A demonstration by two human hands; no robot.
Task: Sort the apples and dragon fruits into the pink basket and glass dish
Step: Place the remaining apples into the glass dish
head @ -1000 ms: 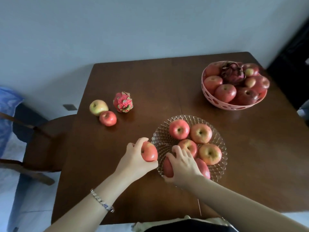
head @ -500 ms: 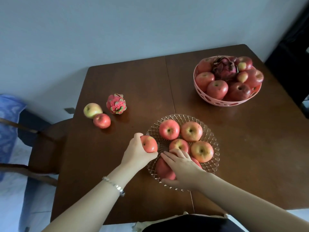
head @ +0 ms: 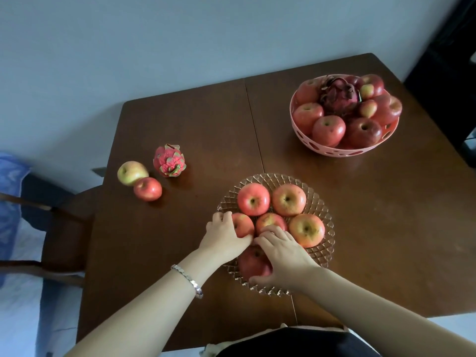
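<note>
The glass dish (head: 323,210) sits at the table's near middle with several red apples in it. My left hand (head: 222,234) grips a red apple (head: 243,224) at the dish's left side, inside the rim. My right hand (head: 282,252) curls round a darker red apple (head: 253,264) at the dish's near edge. The pink basket (head: 334,149) at the far right holds several apples and a dark dragon fruit (head: 338,95). On the table at the left lie a pink dragon fruit (head: 169,161), a yellow-green apple (head: 132,173) and a small red apple (head: 147,188).
The brown wooden table (head: 386,215) has a seam running down its middle. A dark wooden chair (head: 64,228) stands off the left edge, with blue cloth (head: 10,197) beyond it. A dark object stands past the far right corner.
My left hand has carried its apple rightward over the rim into the dish. My right hand has stayed on the near apple, its fingers reaching further forward.
</note>
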